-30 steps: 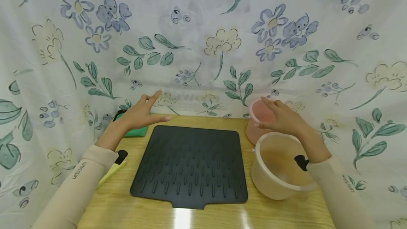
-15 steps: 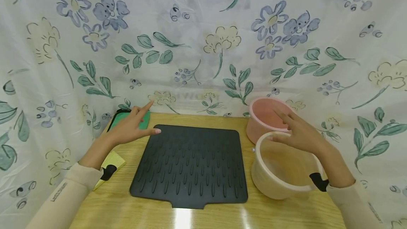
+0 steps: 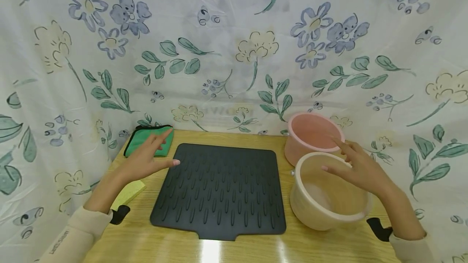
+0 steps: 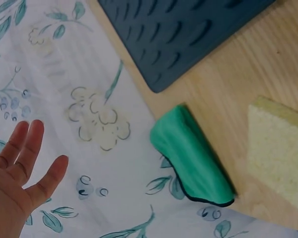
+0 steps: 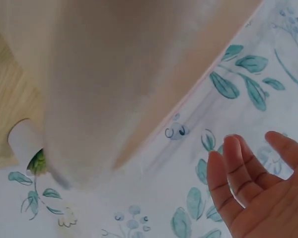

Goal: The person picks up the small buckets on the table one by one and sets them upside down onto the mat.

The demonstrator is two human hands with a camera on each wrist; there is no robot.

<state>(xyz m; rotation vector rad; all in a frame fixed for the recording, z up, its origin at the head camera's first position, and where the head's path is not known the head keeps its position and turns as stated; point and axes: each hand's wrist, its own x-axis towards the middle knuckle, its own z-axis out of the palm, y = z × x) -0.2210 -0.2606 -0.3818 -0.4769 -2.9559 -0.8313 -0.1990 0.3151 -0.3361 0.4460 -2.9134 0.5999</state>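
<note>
My left hand [image 3: 144, 159] hovers with fingers extended and thumb apart, between the folded green cloth [image 3: 166, 145] with black edging and the left edge of the black ridged mat [image 3: 219, 186]. It holds nothing; the left wrist view shows its spread fingers [image 4: 32, 148] away from the cloth [image 4: 191, 153]. Over the right side of the cream bucket [image 3: 310, 210] is my right hand [image 3: 362, 169], fingers loosely extended and empty. Its fingertips overlap the rim of the pink bucket [image 3: 296, 149] behind. In the right wrist view the cream bucket [image 5: 104, 89] looms large and blurred.
A yellow sponge [image 3: 129, 194] lies under my left forearm. The wooden table [image 3: 175, 246] carries the mat in its middle. Floral sheeting [image 3: 234, 52] hangs behind and at both sides. The right wrist view shows a small white pot [image 5: 25, 141] with something green inside.
Both hands have drawn back toward me and outward, away from each other. More of the green cloth and the pink bucket shows now. The mat and buckets have stayed put.
</note>
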